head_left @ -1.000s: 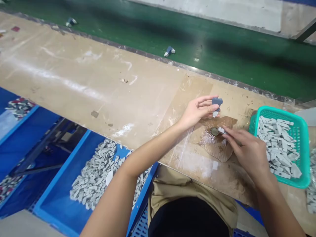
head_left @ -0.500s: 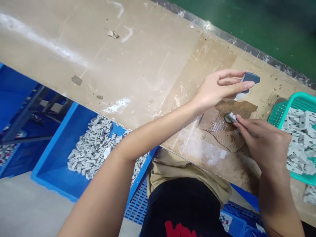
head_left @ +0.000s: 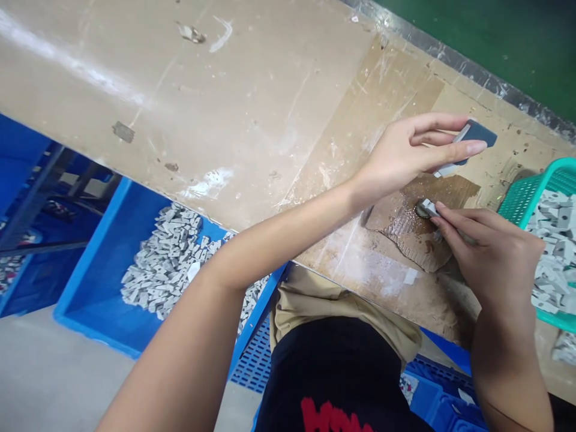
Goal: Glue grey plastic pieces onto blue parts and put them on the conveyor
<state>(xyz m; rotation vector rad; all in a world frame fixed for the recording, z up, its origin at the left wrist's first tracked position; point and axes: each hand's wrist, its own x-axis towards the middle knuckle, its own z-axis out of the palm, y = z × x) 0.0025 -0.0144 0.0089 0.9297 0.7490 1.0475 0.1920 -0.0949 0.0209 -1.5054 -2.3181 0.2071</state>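
My left hand [head_left: 405, 159] reaches across the worn workbench [head_left: 234, 108] and pinches a small dark blue-grey part [head_left: 477, 135] with a pale end, held just above the bench. My right hand [head_left: 488, 255] grips a small grey piece [head_left: 429, 208] at its fingertips. The piece is pressed against a round metal spot [head_left: 421, 208] set in a brown cardboard patch [head_left: 414, 231]. The two hands are close together, the left one above the patch.
A teal basket [head_left: 517, 201] holding several grey pieces stands at the right edge of the bench. Below the bench's near edge a blue bin [head_left: 108, 252] holds a heap of similar grey pieces. A green floor strip runs beyond the bench.
The view has tipped down and to the left, so the bench and hands sit higher and further right. Both hands keep their hold and stay at the cardboard patch.
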